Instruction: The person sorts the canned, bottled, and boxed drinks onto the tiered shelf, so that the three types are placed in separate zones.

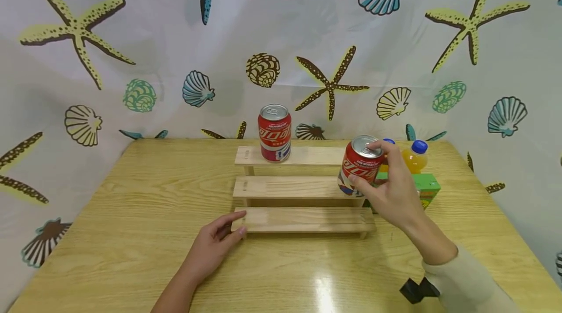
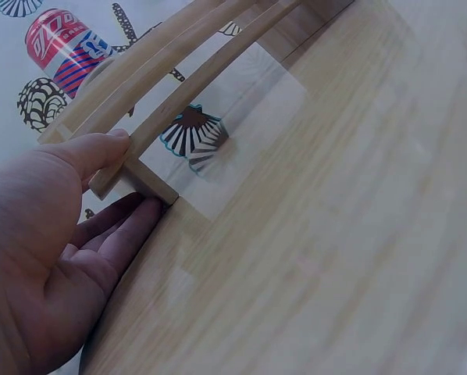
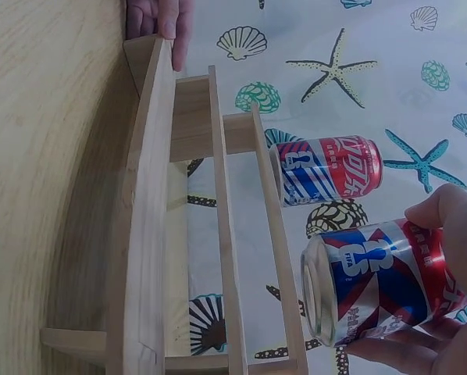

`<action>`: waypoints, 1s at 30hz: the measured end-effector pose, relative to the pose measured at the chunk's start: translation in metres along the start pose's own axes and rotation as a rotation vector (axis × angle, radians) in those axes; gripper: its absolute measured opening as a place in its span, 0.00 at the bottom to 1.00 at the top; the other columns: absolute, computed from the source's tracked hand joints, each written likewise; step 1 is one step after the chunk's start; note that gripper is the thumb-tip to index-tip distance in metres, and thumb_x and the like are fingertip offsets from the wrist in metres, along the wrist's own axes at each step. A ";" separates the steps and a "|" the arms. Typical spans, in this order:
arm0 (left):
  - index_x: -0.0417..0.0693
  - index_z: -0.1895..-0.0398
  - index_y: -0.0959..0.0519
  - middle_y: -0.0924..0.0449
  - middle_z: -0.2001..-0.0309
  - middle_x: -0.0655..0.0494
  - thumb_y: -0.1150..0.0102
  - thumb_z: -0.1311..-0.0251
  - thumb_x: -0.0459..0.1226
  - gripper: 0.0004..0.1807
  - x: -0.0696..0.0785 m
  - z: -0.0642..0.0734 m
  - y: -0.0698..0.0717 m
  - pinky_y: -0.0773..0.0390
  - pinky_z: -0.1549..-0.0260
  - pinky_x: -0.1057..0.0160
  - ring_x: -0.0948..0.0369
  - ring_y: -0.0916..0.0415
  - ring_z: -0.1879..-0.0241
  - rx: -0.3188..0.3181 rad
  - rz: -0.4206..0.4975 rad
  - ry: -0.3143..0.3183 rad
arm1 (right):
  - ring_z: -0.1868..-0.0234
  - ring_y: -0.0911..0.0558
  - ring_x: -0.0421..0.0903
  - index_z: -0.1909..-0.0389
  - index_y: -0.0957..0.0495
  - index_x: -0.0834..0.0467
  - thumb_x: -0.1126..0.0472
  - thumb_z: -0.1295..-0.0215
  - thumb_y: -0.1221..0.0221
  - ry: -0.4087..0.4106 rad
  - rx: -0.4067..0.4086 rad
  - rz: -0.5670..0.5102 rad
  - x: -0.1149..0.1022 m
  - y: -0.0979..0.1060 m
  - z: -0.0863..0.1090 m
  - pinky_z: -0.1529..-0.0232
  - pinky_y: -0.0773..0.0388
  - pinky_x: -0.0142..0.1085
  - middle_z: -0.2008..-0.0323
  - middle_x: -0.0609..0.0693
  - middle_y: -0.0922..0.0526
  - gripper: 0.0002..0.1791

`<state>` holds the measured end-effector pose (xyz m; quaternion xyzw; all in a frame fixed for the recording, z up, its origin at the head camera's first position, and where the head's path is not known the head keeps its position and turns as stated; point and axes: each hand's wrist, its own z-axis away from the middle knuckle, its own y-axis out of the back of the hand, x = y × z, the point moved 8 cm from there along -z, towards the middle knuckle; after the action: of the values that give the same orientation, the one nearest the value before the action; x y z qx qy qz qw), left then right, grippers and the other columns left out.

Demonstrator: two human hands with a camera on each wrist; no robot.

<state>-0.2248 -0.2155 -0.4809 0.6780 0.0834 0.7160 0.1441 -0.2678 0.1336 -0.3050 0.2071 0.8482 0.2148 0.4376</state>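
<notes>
My right hand (image 1: pixel 394 191) grips a red soda can (image 1: pixel 361 166) with a silver top, fingers and thumb around it. The can is tilted and held by the right end of a three-step wooden display stand (image 1: pixel 303 219). In the right wrist view, the can's silver base (image 3: pixel 319 293) is close to the top step; whether they touch I cannot tell. A second red soda can (image 1: pixel 274 132) stands upright on the top step, toward the left. At the bottom step's left end, my left hand (image 1: pixel 215 244) holds the stand, thumb (image 2: pixel 101 152) on top and fingers lower down.
Behind my right hand, at the stand's right, are a green box (image 1: pixel 426 184) and orange drink bottles with blue caps (image 1: pixel 419 146), partly hidden. The stand rests on a wood-grain table (image 1: pixel 145 235). A cloth printed with starfish and shells (image 1: pixel 228 59) hangs behind.
</notes>
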 end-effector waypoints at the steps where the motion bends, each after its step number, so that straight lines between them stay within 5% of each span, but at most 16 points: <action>1: 0.61 0.34 0.25 0.35 0.27 0.51 0.37 0.37 0.55 0.28 0.000 0.000 0.000 0.36 0.29 0.53 0.53 0.42 0.25 0.001 0.001 0.002 | 0.45 0.22 0.57 0.37 0.38 0.58 0.66 0.40 0.30 0.004 0.001 0.006 0.000 0.000 -0.002 0.64 0.11 0.44 0.40 0.60 0.28 0.35; 6: 0.59 0.34 0.25 0.35 0.27 0.50 0.37 0.36 0.54 0.28 0.002 0.001 0.001 0.37 0.28 0.53 0.52 0.44 0.24 -0.006 0.006 -0.005 | 0.44 0.23 0.58 0.37 0.39 0.59 0.66 0.40 0.31 0.011 -0.006 0.011 -0.002 -0.003 -0.008 0.60 0.12 0.53 0.40 0.61 0.29 0.34; 14: 0.58 0.34 0.25 0.34 0.27 0.51 0.37 0.35 0.52 0.27 0.003 0.002 0.000 0.38 0.28 0.55 0.53 0.45 0.24 -0.011 0.021 -0.033 | 0.43 0.21 0.60 0.36 0.39 0.58 0.68 0.39 0.32 0.016 -0.011 -0.063 -0.001 -0.005 -0.019 0.55 0.13 0.54 0.38 0.62 0.30 0.34; 22: 0.60 0.34 0.25 0.35 0.27 0.51 0.37 0.36 0.53 0.27 0.002 0.001 0.002 0.38 0.28 0.56 0.53 0.45 0.24 -0.006 0.023 -0.017 | 0.42 0.23 0.56 0.36 0.39 0.59 0.68 0.40 0.32 0.072 0.025 -0.011 -0.007 -0.004 -0.034 0.55 0.13 0.52 0.39 0.61 0.29 0.34; 30: 0.57 0.34 0.25 0.35 0.27 0.50 0.37 0.35 0.51 0.27 0.003 0.003 0.001 0.38 0.28 0.53 0.52 0.45 0.24 -0.010 0.028 -0.026 | 0.43 0.25 0.56 0.36 0.39 0.58 0.66 0.39 0.32 0.053 0.019 0.031 -0.003 -0.007 -0.042 0.68 0.14 0.40 0.39 0.62 0.30 0.34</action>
<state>-0.2225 -0.2156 -0.4779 0.6877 0.0686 0.7093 0.1385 -0.3023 0.1191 -0.2849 0.2187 0.8582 0.2191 0.4094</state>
